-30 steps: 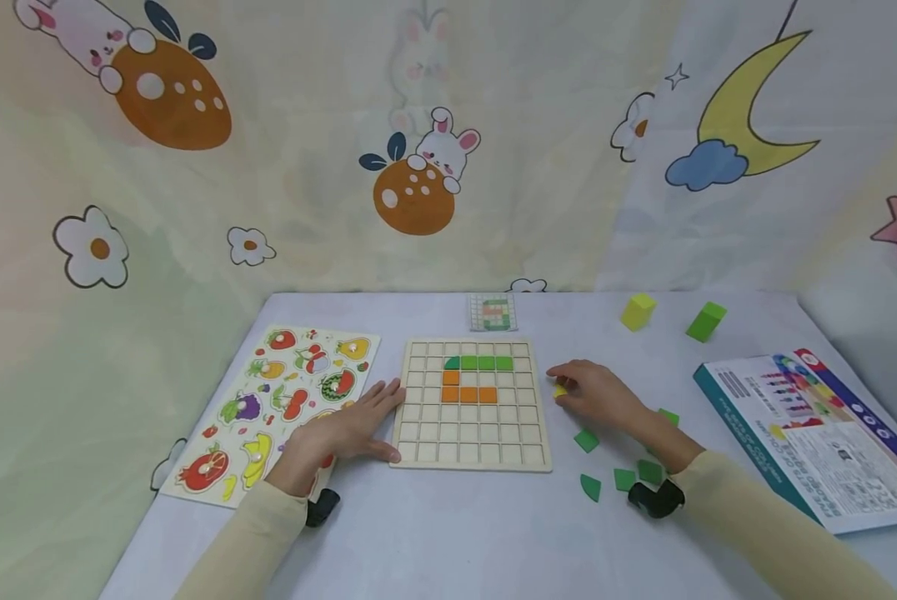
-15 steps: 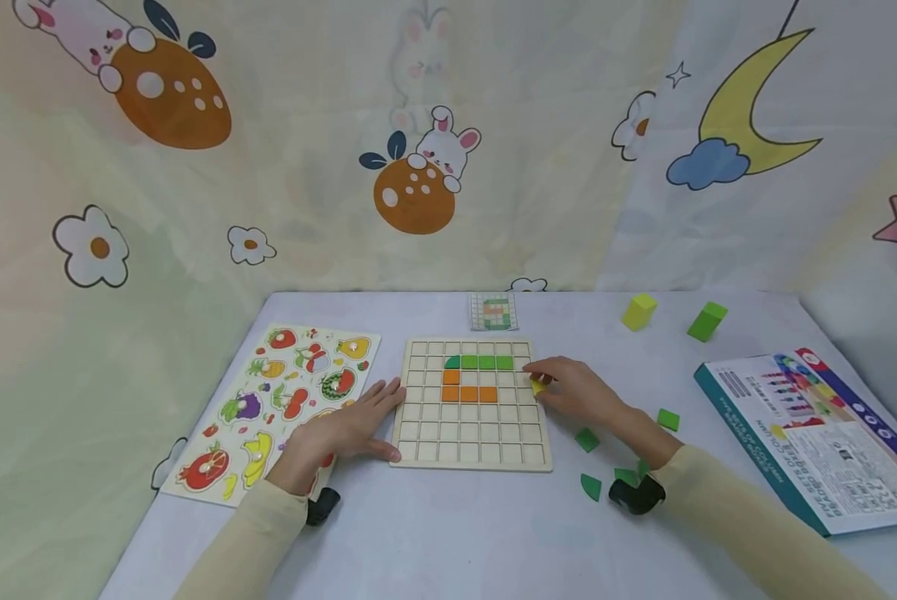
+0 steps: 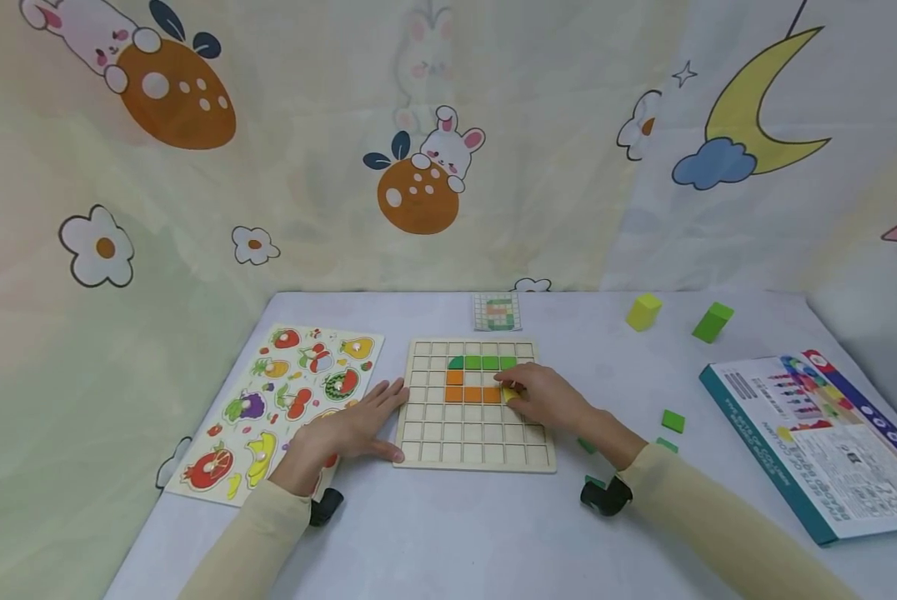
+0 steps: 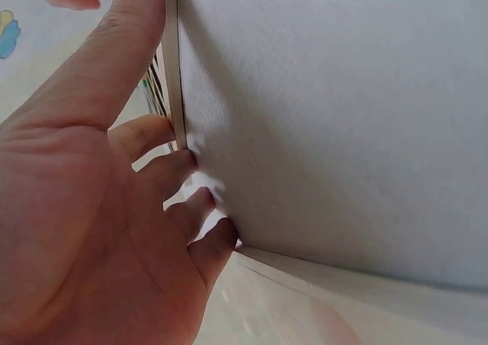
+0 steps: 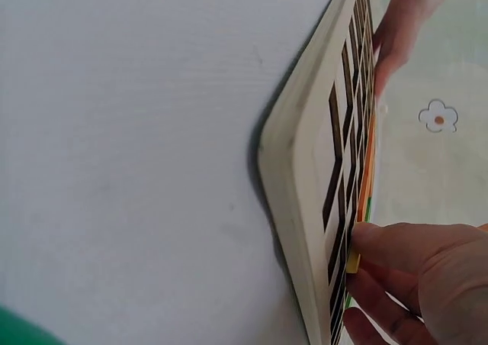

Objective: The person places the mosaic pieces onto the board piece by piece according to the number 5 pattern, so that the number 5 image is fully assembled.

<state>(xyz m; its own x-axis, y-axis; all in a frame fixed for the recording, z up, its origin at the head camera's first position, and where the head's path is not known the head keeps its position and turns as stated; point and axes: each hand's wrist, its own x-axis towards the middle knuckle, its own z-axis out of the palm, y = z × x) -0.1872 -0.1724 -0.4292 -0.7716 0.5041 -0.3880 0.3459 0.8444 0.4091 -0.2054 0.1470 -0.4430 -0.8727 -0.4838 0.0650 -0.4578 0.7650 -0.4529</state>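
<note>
A pale wooden grid board [image 3: 473,433] lies flat on the table. Set into its upper part are a row of green tiles [image 3: 482,363], rounded at the left end, and several orange tiles [image 3: 454,386] below. My right hand [image 3: 546,398] is over the board's right side, pinching a small yellow tile [image 5: 353,262] between thumb and fingers, just right of the orange row. Whether the tile touches the board is unclear. My left hand [image 3: 347,429] rests along the board's left edge, fingers extended; the left wrist view shows its thumb and fingertips touching that edge.
Left lies a fruit puzzle board [image 3: 268,400], partly under my left forearm. A small pattern card [image 3: 497,312] is behind the grid. Back right stand a yellow block [image 3: 644,312] and a green block [image 3: 713,322]. Loose green tiles [image 3: 673,421] and a large box [image 3: 824,442] lie right.
My right hand has carried the yellow tile leftward, from the table beside the grid board to over its right columns. The left hand stays at the board's left edge.
</note>
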